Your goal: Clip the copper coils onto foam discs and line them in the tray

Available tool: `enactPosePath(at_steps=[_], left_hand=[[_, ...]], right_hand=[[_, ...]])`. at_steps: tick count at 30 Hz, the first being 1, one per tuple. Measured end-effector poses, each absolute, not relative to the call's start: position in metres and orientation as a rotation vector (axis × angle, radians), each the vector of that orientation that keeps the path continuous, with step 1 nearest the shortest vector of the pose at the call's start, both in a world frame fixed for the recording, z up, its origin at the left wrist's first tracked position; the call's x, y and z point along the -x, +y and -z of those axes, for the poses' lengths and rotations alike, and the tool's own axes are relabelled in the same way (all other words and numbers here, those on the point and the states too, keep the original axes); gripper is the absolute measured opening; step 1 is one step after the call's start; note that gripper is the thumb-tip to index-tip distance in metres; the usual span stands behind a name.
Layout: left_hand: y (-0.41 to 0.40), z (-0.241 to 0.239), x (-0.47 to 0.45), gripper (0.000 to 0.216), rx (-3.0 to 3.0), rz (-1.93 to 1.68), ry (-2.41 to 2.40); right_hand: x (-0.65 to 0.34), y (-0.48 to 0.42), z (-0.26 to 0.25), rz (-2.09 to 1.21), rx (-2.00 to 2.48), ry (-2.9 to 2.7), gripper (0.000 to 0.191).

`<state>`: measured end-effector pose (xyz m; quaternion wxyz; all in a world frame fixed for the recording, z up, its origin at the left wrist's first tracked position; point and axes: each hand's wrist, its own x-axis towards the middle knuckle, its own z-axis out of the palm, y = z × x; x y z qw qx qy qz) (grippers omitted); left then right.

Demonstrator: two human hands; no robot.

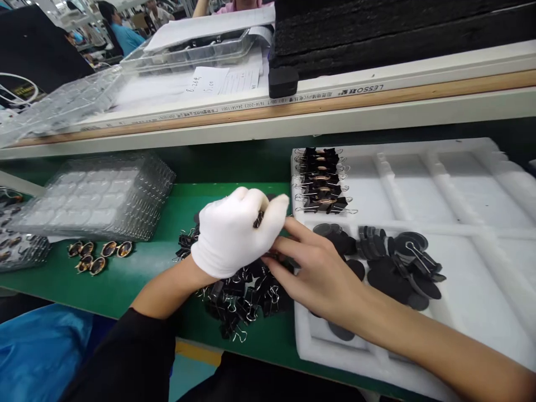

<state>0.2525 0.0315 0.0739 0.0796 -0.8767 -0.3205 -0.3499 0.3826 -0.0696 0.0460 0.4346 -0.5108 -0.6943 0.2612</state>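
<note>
My left hand (234,234), in a white glove, is curled over a heap of black binder clips (240,304) on the green table and grips a small dark clip between thumb and fingers. My bare right hand (320,271) reaches in from the right, its fingertips pinched together under the gloved hand; what they hold is hidden. Just right of the hands lies a white foam tray (460,290) with several black round pads (389,279) in it. A row of clipped assemblies (322,181) sits in the tray's far left corner.
A stack of clear blister trays (100,198) stands at the left, with several small copper-coloured round parts (98,254) in front of it. A raised shelf (293,106) carries more trays, papers and black foam. People sit at the far left.
</note>
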Motion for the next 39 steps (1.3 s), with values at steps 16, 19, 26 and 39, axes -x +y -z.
enactPosePath(at_steps=[16,19,26,39], left_hand=[[0.065,-0.065,-0.259,0.052,3.119,1.562,-0.985],[0.072,-0.069,-0.258,0.056,3.154,1.746,-1.193],[0.099,-0.082,-0.250,0.054,2.942,2.273,-1.368],[0.122,-0.084,-0.238,0.054,2.637,2.467,-1.425]], right_hand=[[-0.375,-0.069,-0.043,-0.873,1.206,-1.451,0.024],[-0.370,-0.069,-0.044,-0.971,1.116,-1.243,0.018],[-0.354,-0.049,-0.043,-1.031,1.030,-0.837,0.016],[-0.325,-0.004,-0.038,-0.842,1.038,-0.845,0.021]])
